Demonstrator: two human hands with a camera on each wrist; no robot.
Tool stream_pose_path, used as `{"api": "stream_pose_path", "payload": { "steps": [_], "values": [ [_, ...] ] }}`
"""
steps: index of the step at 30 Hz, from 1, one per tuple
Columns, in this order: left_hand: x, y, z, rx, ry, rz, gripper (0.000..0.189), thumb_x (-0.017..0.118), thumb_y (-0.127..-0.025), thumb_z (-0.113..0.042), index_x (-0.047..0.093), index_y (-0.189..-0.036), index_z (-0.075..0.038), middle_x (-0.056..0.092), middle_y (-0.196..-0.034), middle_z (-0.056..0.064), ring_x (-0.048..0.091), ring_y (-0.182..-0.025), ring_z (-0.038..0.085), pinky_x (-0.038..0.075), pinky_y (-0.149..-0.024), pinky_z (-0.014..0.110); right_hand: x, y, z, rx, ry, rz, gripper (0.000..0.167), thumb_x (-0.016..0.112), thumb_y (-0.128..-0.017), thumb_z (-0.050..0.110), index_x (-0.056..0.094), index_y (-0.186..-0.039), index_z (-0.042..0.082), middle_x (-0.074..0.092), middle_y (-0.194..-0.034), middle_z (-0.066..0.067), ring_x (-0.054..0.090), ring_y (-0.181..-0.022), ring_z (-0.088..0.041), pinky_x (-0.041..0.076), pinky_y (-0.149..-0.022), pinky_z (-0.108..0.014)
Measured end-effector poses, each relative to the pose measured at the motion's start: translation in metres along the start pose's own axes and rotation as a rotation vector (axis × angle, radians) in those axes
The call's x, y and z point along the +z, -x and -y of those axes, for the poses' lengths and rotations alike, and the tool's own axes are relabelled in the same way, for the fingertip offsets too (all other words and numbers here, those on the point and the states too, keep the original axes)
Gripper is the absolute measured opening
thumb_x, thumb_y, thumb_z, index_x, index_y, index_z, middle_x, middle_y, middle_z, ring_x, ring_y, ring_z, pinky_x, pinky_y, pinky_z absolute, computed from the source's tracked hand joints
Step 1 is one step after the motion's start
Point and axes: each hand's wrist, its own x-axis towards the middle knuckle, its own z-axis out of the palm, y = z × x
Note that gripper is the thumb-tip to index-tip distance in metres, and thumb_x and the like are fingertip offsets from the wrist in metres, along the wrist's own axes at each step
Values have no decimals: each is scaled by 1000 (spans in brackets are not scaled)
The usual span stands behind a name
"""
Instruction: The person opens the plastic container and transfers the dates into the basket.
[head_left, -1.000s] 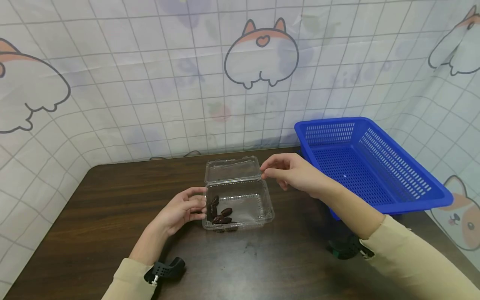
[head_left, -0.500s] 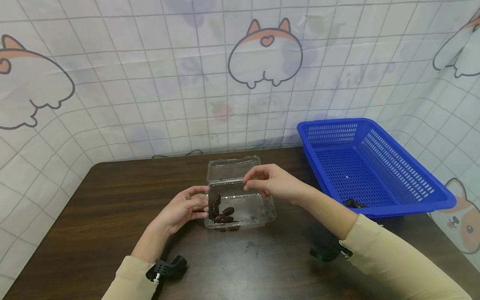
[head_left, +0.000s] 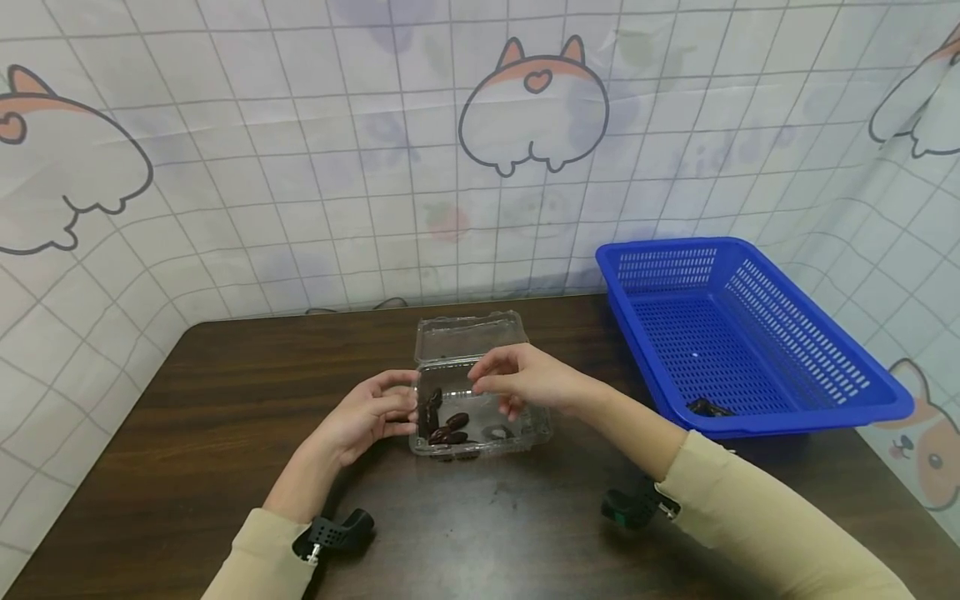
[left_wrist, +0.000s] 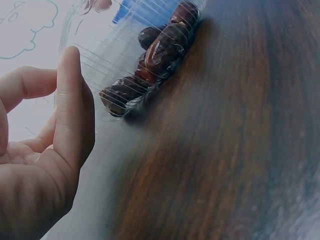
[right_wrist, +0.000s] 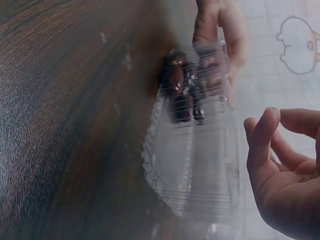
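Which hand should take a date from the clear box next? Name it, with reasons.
Probably the right hand: it hovers empty over the clear box, near the dates and nearer the blue basket. The left hand rests against the box's left side.

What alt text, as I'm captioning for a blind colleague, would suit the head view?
A person's right hand hovers over an open clear plastic box of dark, date-like fruits, while their left hand touches its left side. The box stands on a dark wooden table; to its right, a blue basket holds something dark, before a cartoon-print wall.
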Motion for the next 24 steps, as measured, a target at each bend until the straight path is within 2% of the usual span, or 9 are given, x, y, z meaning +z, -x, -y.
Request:
{"api": "stream_pose_path", "payload": {
  "steps": [6, 10, 14, 24],
  "values": [
    [-1, 0, 2, 2, 4, 5, 54, 59, -102, -3, 36, -150, 3, 60, -98, 5, 65, -81, 15, 61, -80, 33, 7, -6, -6, -6, 23, 26, 32, 63, -103, 14, 62, -130, -3, 64, -118, -25, 63, -68, -19, 61, -64, -40],
    [0, -1, 2, -3, 9, -1, 53, 58, -101, -2, 37, -149, 3, 61, -97, 4, 65, -80, 15, 61, -79, 33, 12, -8, -11, -9, 78, 45, 33, 63, -103, 13, 61, -132, -4, 65, -120, -21, 65, -67, -21, 61, -63, -39],
    [0, -1, 1, -7, 6, -6, 53, 58, -101, -2, 37, -149, 3, 60, -97, 4, 65, -80, 15, 61, -79, 33, 17, -10, -13, -9, 123, 67, 33, 63, -103, 14, 62, -131, -4, 65, -116, -15, 65, -65, -22, 61, -64, -42],
    [0, 0, -1, -11, 3, -11, 54, 59, -101, -3, 36, -150, 3, 59, -98, 5, 64, -81, 15, 61, -79, 32, 27, -20, -15, 7, 182, 83, 34, 63, -103, 17, 63, -130, -4, 68, -106, -14, 59, -60, -16, 58, -56, -31]
  ]
}}
